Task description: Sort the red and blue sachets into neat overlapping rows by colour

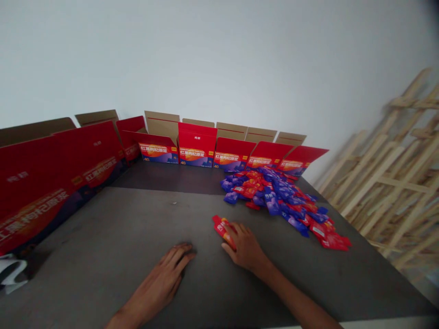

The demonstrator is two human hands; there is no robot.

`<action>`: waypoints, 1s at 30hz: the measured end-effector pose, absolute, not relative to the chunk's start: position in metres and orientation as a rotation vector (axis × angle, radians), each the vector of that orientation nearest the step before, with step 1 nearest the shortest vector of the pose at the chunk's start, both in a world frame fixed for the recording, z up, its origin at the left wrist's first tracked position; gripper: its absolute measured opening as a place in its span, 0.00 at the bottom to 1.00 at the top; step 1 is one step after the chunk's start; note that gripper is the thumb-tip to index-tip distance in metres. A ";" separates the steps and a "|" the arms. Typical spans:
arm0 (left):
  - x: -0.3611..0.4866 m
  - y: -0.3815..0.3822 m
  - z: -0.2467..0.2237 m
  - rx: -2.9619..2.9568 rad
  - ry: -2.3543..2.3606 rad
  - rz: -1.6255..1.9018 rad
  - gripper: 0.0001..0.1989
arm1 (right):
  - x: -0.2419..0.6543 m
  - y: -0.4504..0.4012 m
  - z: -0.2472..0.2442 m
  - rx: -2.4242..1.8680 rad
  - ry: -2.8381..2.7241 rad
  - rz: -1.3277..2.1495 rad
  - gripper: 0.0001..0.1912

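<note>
A white wall fills the upper view, and a dark grey tabletop (113,237) spreads below it. Open red cartons (197,144) with raised tan flaps line its far edge from 9 to 2 o'clock, their fronts printed with Chinese lettering. Slatted pine frames (384,173) lean beyond the table at 3 o'clock, and a black-and-white cloth (12,274) is cut off by the picture's edge at 8 o'clock (it might equally be a bag). A loose heap of red and blue sachets (274,196) lies at 1 o'clock, and a lone red foil sachet (218,226) sits apart from it, off the heap's 7 o'clock side. That sachet looks light, soft and slick, likely to flex and slide, so its flat sealed end or its middle, taken between thumb and fingers, seems the surest hold. The right hand (244,246) curves over it, thumb and fingers on either side, but its middle is hidden, so I cannot tell whether it is firmly pinched. The left hand (173,269) lies flat and palm-down on the table, fingers close together, touching nothing else. The heap's lower layers and the cartons' insides are hidden.
</note>
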State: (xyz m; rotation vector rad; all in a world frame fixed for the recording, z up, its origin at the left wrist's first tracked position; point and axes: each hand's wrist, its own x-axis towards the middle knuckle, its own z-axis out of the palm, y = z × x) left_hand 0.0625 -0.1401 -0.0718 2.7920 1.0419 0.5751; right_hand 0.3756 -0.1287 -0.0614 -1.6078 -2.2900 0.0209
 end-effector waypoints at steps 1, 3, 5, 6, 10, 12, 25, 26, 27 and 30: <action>0.068 -0.141 -0.070 2.783 1.035 0.564 0.28 | 0.376 -0.130 -0.062 -1.555 -2.276 0.082 0.31; 0.084 -0.145 -0.066 2.766 0.988 0.537 0.31 | 0.376 -0.132 -0.063 -1.448 -2.231 0.210 0.30; 0.104 -0.149 -0.063 2.768 0.916 0.496 0.33 | 0.375 -0.134 -0.066 -1.344 -2.178 0.337 0.29; 0.115 -0.150 -0.061 2.776 0.892 0.474 0.34 | 0.374 -0.134 -0.067 -1.293 -2.162 0.399 0.28; 0.148 -0.141 -0.058 2.834 0.880 0.442 0.37 | 0.376 -0.133 -0.066 -1.145 -2.156 0.581 0.28; 0.156 -0.130 -0.059 2.856 0.875 0.445 0.36 | 0.384 -0.128 -0.064 -1.119 -2.144 0.597 0.27; 0.153 -0.099 -0.076 2.829 0.952 0.496 0.25 | 0.431 -0.105 -0.068 -1.317 -1.890 0.470 0.14; 0.154 -0.099 -0.074 2.823 0.948 0.501 0.25 | 0.430 -0.105 -0.068 -1.312 -1.903 0.479 0.14; 0.155 -0.099 -0.072 2.815 0.944 0.501 0.25 | 0.428 -0.105 -0.069 -1.307 -1.913 0.487 0.14; 0.157 -0.097 -0.069 2.787 0.934 0.501 0.25 | 0.427 -0.105 -0.070 -1.305 -1.928 0.498 0.14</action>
